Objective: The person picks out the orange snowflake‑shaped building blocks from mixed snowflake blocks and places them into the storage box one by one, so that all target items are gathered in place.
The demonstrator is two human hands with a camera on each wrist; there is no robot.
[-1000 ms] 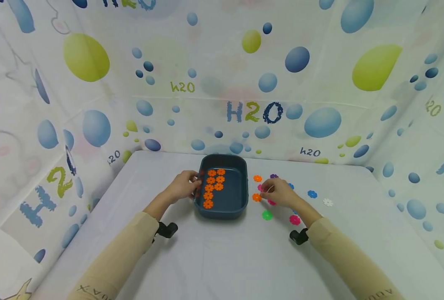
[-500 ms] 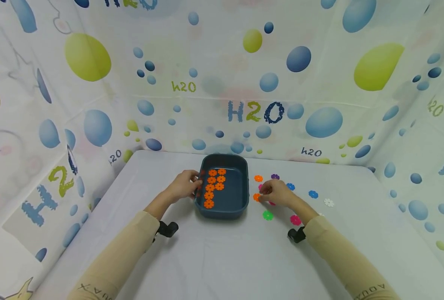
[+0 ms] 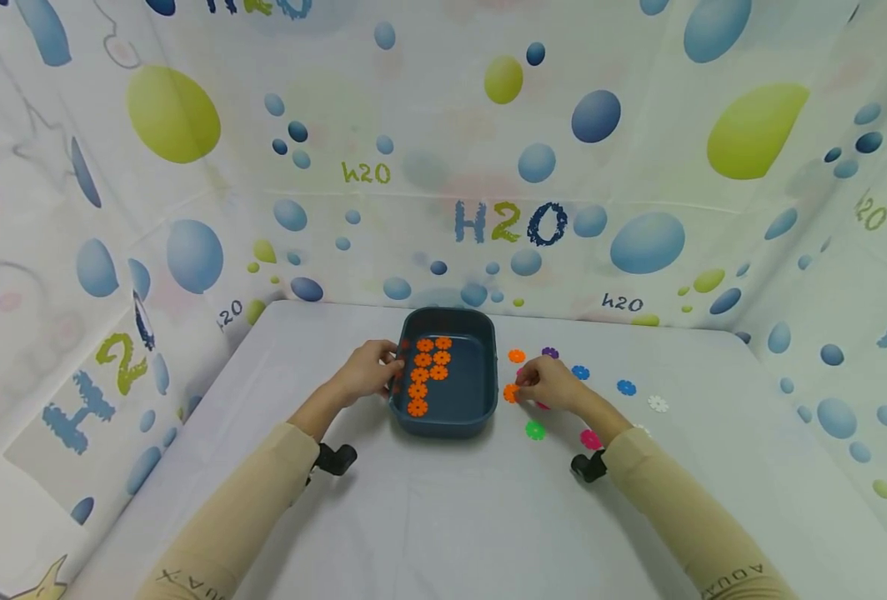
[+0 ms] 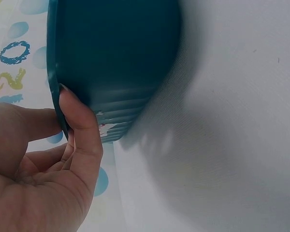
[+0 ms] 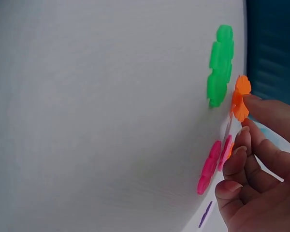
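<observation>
My left hand [image 3: 368, 369] pinches the left wall of a dark blue rectangular tub [image 3: 466, 421]; in the left wrist view the thumb and fingers clasp its rim [image 4: 52, 63]. Several orange flower-shaped discs [image 3: 418, 390] lie inside along the tub's left half. To the tub's right, my right hand [image 3: 552, 383] pinches another orange flower-shaped disc [image 5: 241, 94] at its edge between thumb and forefinger, low over the tabletop. The remaining fingers curl inward. A pink disc [image 5: 210, 166] and a green disc [image 5: 221, 65] lie close to this hand.
More flower-shaped discs are spread right of the tub: an orange disc [image 3: 516, 356], a purple disc [image 3: 550, 353], a blue disc [image 3: 626, 387] and a white disc [image 3: 658, 404]. A white cloth [image 3: 443, 517] covers the table; a patterned curtain [image 3: 413, 100] hangs behind.
My right hand has closed in on the orange disc and shifted slightly left with it. The left hand and the tub have stayed in place.
</observation>
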